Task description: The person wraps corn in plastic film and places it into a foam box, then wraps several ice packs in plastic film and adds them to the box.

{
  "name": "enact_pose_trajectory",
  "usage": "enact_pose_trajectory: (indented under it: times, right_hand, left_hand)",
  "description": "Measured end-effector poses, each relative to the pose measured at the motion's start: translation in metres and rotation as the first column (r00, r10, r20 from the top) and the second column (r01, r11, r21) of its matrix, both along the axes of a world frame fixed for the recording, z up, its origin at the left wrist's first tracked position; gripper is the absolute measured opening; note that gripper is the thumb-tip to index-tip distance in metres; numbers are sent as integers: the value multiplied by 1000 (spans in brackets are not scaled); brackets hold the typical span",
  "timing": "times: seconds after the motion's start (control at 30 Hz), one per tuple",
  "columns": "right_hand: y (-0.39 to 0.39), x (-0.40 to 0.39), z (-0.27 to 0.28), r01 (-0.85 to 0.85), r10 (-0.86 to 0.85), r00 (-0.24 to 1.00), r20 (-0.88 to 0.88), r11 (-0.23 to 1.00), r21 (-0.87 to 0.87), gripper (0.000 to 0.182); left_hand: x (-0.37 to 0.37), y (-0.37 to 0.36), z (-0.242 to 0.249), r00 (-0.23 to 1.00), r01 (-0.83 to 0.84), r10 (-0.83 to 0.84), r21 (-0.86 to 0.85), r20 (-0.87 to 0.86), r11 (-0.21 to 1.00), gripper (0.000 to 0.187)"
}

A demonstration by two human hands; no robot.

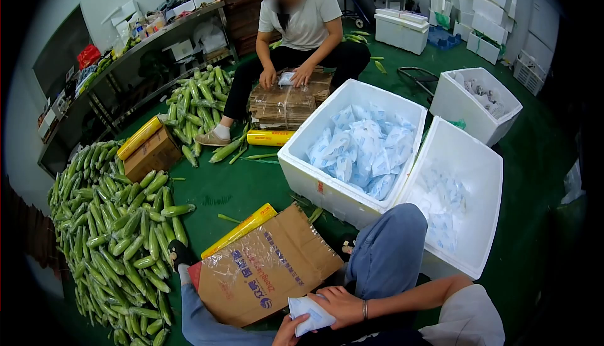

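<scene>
A white ice pack [311, 314] with pale blue print is held between my two hands, low in the view. My left hand [287, 332] grips its lower left edge, partly cut off by the frame's bottom. Closed over its right side is my right hand [340, 306], with a band on the wrist. Just beyond them, a flat brown cardboard box [264, 270] with blue and red print lies between my legs. A white foam box [340, 201] full of similar ice packs [362, 144] stands in front of my right knee.
A second foam box [484, 220] holds a few packs. Corn in plastic wrap [126, 239] is heaped on the left. Yellow film rolls [242, 229] lie nearby. Opposite sits another person [302, 25], hands on stacked cardboard [286, 107]. Another foam box [465, 116] stands at right.
</scene>
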State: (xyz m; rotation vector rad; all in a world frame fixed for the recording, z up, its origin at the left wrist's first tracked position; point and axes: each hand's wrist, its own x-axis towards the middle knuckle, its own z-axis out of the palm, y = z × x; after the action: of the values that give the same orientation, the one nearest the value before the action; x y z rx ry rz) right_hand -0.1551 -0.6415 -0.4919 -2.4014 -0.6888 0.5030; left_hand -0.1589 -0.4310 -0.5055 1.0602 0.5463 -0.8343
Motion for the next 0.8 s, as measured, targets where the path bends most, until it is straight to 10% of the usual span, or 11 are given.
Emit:
enact_pose_trajectory:
  times: [0.8]
  right_hand:
    - [3,-6,4,-22,21,1000,-3,999,-25,99]
  left_hand:
    - [-6,3,2,1000,-18,18,-11,4,1000,40]
